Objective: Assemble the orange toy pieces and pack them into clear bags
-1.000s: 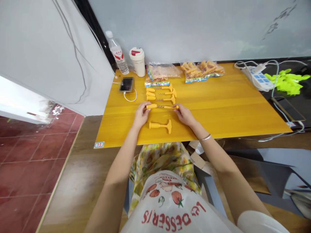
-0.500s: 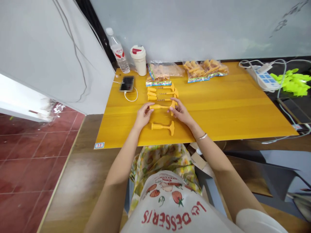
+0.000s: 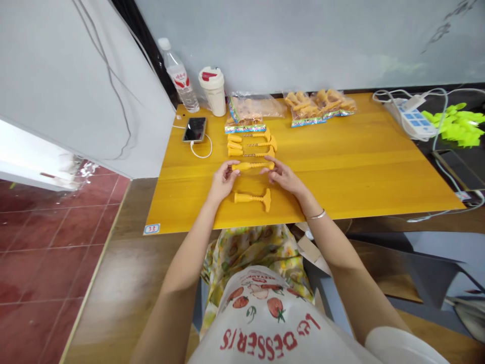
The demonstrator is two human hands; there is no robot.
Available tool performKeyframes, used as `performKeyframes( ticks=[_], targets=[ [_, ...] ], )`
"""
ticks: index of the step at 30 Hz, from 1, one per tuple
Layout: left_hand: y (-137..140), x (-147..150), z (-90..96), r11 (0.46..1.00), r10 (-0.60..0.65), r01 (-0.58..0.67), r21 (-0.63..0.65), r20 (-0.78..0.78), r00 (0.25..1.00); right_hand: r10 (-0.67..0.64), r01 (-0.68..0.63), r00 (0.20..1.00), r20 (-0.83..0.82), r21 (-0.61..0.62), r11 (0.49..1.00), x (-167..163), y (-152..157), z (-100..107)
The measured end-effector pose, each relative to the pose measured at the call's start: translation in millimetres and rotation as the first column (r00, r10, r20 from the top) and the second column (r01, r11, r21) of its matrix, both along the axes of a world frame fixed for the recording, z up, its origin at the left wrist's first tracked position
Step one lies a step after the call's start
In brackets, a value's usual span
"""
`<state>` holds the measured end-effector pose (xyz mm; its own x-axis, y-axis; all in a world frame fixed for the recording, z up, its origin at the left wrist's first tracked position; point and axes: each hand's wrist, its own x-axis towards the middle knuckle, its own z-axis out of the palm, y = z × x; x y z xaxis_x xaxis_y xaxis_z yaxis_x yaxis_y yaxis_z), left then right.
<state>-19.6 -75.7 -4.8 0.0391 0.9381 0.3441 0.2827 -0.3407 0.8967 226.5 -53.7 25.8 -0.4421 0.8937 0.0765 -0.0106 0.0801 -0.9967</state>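
Observation:
Both hands hold a yellow T-handled corkscrew [image 3: 252, 166] level above the table. My left hand [image 3: 224, 179] pinches its tapered sleeve end. At the other end, my right hand [image 3: 283, 177] has thumb and fingers about the crossbar, which looks edge-on. Its spiral part runs into the sleeve. Closer to me lies another corkscrew [image 3: 253, 198], its sleeve on the screw. Beyond the hands rest several bare corkscrews [image 3: 261, 145] with metal screws showing, their handles to the right. Loose yellow sleeves [image 3: 235, 145] lie to the left of them.
Clear bags of yellow parts [image 3: 303, 108] line the back of the yellow table [image 3: 359, 177]. A water bottle [image 3: 182, 83], a lidded cup [image 3: 213, 93] and a charging phone [image 3: 194, 130] stand or lie at back left. At right are a power strip [image 3: 413, 121] and bright green pieces [image 3: 456, 125].
The held corkscrew's crossbar has turned from upright in view to edge-on, with my right hand's fingers shifted on it. My left hand keeps its hold on the sleeve.

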Motion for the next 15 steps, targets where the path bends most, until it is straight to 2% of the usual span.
performKeyframes(
  ticks=[2,4,7,9,11,15],
  targets=[
    [-1.5,0.1,2.0,0.999,-0.013,0.013,0.032,-0.005,1.000,-0.086,0.066,0.983,0.165,0.123,0.990,1.1,-1.8,0.9],
    [-4.4,1.2,6.6,0.996,-0.042,0.045,0.074,-0.038,0.998,-0.184,0.131,0.937,0.298,0.189,0.973,1.7,-5.0,4.1],
    [-8.2,3.0,13.4,0.990,-0.095,0.103,0.100,-0.077,0.993,-0.202,0.168,0.902,0.381,0.121,0.978,0.8,-10.0,10.5],
    [-9.2,3.8,15.2,0.987,-0.118,0.125,0.103,-0.072,0.990,-0.160,0.160,0.911,0.379,0.031,0.987,-1.5,-11.2,12.3],
    [-8.5,4.5,14.6,0.987,-0.118,0.123,0.103,-0.059,0.991,-0.167,0.178,0.929,0.331,-0.004,0.984,-4.8,-10.1,10.5],
    [-3.9,5.4,9.2,0.998,-0.049,0.049,0.042,0.003,0.999,-0.314,0.296,0.935,0.168,0.124,0.947,-10.1,-7.8,2.3]
  ],
)
